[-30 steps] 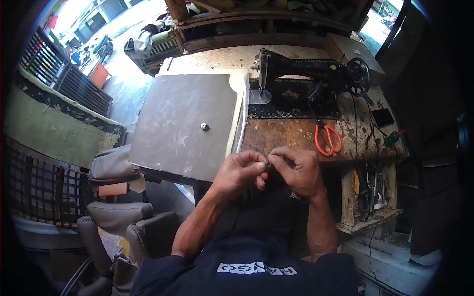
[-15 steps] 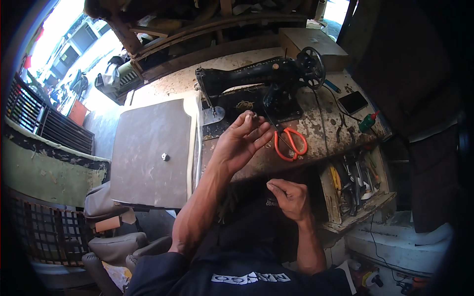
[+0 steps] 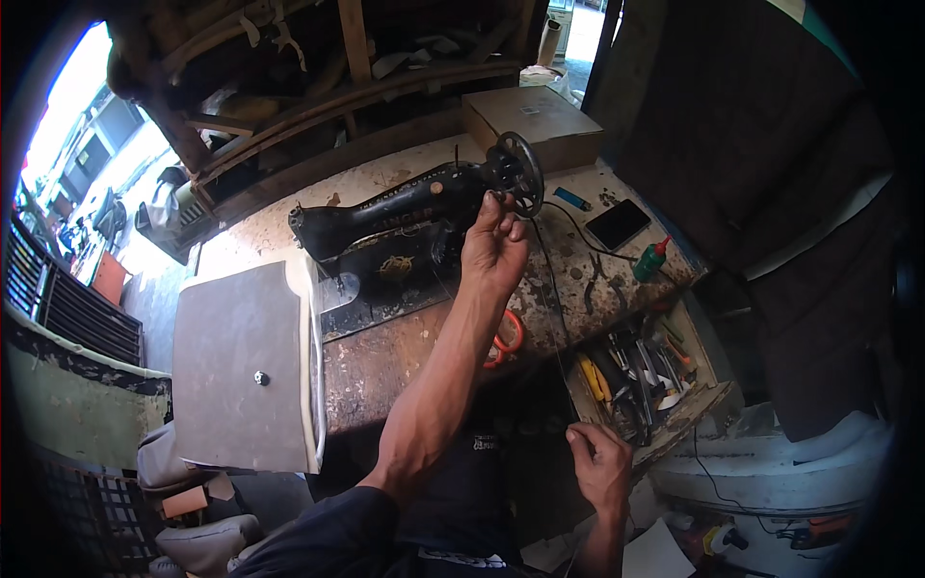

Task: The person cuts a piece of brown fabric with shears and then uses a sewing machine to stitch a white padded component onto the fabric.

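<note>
Right hand (image 3: 599, 469), low and nearest: fingers curled shut, pinching a thin dark thread (image 3: 547, 289) at the fingertips. The thread runs taut, up and away from that pinch toward the left hand.

Just beyond and outside the right fingers: an open wooden drawer (image 3: 631, 380), rough-edged, crammed with yellow-handled tools and metal bits.

Left hand (image 3: 493, 252), arm stretched far forward: fingers extended, loosely spread, tips touching the spoked metal handwheel (image 3: 521, 173). Cannot tell whether they grip the rim or only rest on it. The thread's upper end passes right beside these fingers.

Under the left wrist: orange-handled scissors (image 3: 508, 337), partly hidden by the forearm, lying on the worn, paint-flaked wooden tabletop (image 3: 385, 361).

Left of the fingertips: black cast-iron sewing machine (image 3: 395, 207), curved glossy body.

Right of them: green squeeze bottle (image 3: 649, 260) with red tip, flat black phone (image 3: 618, 224).

Beyond the handwheel: plain cardboard box (image 3: 535, 120).

Far left: grey padded panel (image 3: 246, 366), matte, with one metal stud.
</note>
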The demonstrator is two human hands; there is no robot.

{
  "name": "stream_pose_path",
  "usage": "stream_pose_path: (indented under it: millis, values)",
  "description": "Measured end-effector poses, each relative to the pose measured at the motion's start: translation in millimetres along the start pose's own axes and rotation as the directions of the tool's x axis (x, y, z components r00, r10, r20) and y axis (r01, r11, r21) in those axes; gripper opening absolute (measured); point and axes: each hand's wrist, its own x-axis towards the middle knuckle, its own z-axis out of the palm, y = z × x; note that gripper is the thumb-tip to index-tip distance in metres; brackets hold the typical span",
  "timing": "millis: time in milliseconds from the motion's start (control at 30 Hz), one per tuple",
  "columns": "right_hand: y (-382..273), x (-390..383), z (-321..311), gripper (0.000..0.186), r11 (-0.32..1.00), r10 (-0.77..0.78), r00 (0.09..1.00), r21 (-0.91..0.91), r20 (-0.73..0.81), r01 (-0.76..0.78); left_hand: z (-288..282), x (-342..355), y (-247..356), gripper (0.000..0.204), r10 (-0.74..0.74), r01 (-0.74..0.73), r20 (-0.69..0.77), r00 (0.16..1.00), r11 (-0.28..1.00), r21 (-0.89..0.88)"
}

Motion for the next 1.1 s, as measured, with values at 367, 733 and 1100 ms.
stream_pose_path:
  millis: [367, 733, 1100]
  values:
    - [-66.6, 107.4, -76.3, 0.025, 0.925, -0.356, 0.784, -0.312, -0.508, 0.218, -8.2, 7.7, -12.2, 0.024, 0.024, -0.024, -0.010, 1.000, 1.000, 0.001]
    - [-125.0, 329.1, -20.6, 0.049, 0.456, -0.782, 0.552, -0.337, 0.290, 0.824, -11.7, 14.2, -27.4, 0.024, -0.004, 0.004, 0.038, 0.999, 1.000, 0.013]
    - [-125.2, 328.9, 18.1, 0.046, 0.270, -0.763, 0.549, -0.603, 0.342, 0.751, -29.0, -63.2, -35.2, 0.022, -0.118, 0.149, -0.106, 0.987, 0.921, 0.359]
